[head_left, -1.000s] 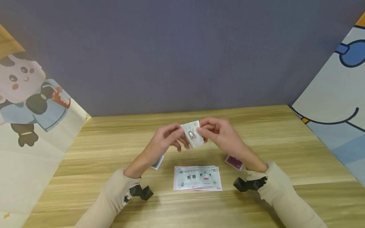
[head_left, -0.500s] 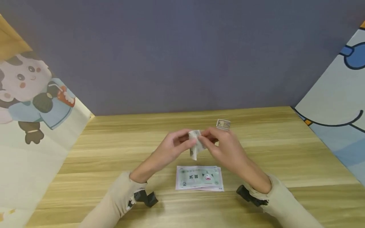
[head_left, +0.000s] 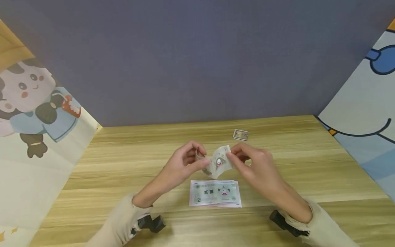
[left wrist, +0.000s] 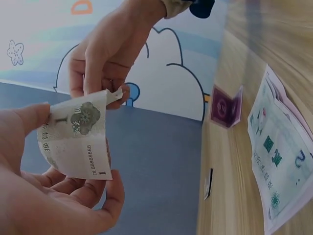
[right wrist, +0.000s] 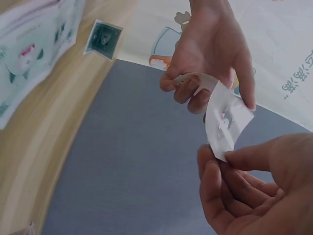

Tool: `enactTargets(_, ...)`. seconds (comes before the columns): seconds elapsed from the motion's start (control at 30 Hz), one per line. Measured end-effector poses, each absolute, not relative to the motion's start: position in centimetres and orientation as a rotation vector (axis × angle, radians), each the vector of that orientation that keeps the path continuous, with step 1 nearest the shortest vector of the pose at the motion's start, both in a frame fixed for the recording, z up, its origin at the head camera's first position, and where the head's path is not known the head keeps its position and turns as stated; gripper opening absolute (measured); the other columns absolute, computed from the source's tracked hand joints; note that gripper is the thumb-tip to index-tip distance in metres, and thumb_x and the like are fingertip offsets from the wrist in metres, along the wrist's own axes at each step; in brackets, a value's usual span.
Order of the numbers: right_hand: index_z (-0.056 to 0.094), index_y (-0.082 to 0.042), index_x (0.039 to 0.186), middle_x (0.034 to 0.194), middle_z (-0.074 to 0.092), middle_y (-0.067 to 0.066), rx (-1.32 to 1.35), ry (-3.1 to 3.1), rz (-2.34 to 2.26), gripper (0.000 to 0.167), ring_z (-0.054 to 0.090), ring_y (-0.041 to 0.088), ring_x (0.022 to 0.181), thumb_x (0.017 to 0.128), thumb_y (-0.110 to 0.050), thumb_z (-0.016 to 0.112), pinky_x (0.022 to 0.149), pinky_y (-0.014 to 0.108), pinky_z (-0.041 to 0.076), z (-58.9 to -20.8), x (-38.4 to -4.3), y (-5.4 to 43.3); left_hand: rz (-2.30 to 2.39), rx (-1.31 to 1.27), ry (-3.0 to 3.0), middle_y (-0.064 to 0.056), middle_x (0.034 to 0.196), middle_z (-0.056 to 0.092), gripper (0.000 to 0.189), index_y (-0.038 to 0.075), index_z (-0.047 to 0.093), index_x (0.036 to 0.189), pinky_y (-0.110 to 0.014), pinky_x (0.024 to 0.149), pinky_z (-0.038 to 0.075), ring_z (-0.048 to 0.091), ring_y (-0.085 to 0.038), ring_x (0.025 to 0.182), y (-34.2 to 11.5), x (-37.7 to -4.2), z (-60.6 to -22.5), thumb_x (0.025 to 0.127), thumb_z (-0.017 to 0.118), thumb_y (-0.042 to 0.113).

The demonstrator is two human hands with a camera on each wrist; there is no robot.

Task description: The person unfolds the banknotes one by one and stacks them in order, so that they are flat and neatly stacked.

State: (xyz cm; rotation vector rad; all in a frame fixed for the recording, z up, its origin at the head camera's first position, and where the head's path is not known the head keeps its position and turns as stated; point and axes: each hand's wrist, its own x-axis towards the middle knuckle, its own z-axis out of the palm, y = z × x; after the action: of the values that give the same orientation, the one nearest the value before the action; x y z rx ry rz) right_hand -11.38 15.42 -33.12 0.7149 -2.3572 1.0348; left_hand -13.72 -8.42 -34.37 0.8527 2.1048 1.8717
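Note:
Above the middle of the table, both hands hold one pale grey-green play banknote [head_left: 223,161] with a printed 1. It is bent and creased, partly spread between them. My left hand [head_left: 182,164] grips the left end, with the thumb on the near face and fingers behind. Between thumb and fingertips, my right hand [head_left: 257,166] pinches the upper right corner. In the left wrist view the note's face [left wrist: 78,132] shows a flower print and a serial number. Below the hands lies a small stack of play banknotes [head_left: 215,193], with a green 2 on top.
A small folded brownish note [head_left: 240,134] lies toward the table's back. The left wrist view shows a folded purple note [left wrist: 226,106] on the table; a folded green one [right wrist: 103,39] appears in the right wrist view. A grey-blue panel [head_left: 197,61] stands behind the table.
The 1 note was a small folded packet, then was turned edge-on; now it is spread wider. My right hand has moved right, away from the left. The brownish note has come into view.

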Motion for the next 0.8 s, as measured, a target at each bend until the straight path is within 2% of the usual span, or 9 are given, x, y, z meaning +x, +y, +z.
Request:
enactTargets(0.23, 0.068, -0.007, 0.086, 0.073, 0.070, -0.005, 0.643, -2.322, 1.076, 0.011, 0.065, 0.004, 0.063, 0.085, 0.002, 0.075, 0.063, 0.014, 0.053, -33.9, -10.6, 16.6, 1.839, 0.781, 2.162, -0.012, 0.102, 0.063, 0.022, 0.001, 0.056, 0.113, -0.033, 0.076, 0.057, 0.065, -0.023, 0.086, -9.3, -13.2, -34.3, 0.096, 0.066, 0.012)
enactTargets(0.37, 0.068, -0.008, 0.087, 0.073, 0.070, -0.007, 0.614, -2.336, 1.127, 0.011, 0.065, 0.003, 0.062, 0.086, 0.001, 0.075, 0.061, 0.015, 0.054, -34.2, -10.3, 17.0, 1.778, 0.766, 2.247, -0.011, 0.102, 0.066, 0.014, 0.002, 0.061, 0.109, -0.034, 0.074, 0.058, 0.067, -0.023, 0.084, -9.7, -13.1, -34.4, 0.096, 0.064, 0.007)
enactTargets(0.57, 0.069, -0.012, 0.086, 0.073, 0.069, -0.010, 0.584, -2.471, 1.179, 0.007, 0.065, 0.003, 0.063, 0.090, -0.009, 0.073, 0.059, 0.020, 0.055, -34.4, -9.9, 17.1, 1.535, 0.903, 2.513, 0.002, 0.081, 0.070, 0.008, 0.009, 0.067, 0.104, -0.028, 0.056, 0.054, 0.064, -0.012, 0.064, -10.2, -13.2, -34.9, 0.096, 0.066, 0.011)
enactTargets(0.7, 0.067, -0.015, 0.084, 0.070, 0.065, -0.012, 0.585, -2.695, 1.177, 0.010, 0.059, 0.004, 0.060, 0.093, -0.015, 0.070, 0.056, 0.022, 0.051, -34.7, -10.1, 17.3, 1.387, 1.025, 2.602, 0.007, 0.068, 0.064, 0.008, 0.009, 0.068, 0.103, -0.025, 0.050, 0.050, 0.054, -0.006, 0.054, -10.3, -13.7, -35.6, 0.096, 0.066, 0.013)
enactTargets(0.8, 0.066, -0.016, 0.082, 0.066, 0.061, -0.012, 0.624, -2.848, 1.136, 0.011, 0.052, 0.004, 0.056, 0.093, -0.015, 0.069, 0.051, 0.022, 0.046, -35.1, -10.6, 17.6, 1.283, 1.040, 2.596, 0.008, 0.059, 0.056, 0.008, 0.008, 0.067, 0.103, -0.020, 0.044, 0.041, 0.045, -0.002, 0.049, -10.1, -14.2, -36.5, 0.096, 0.066, 0.012)
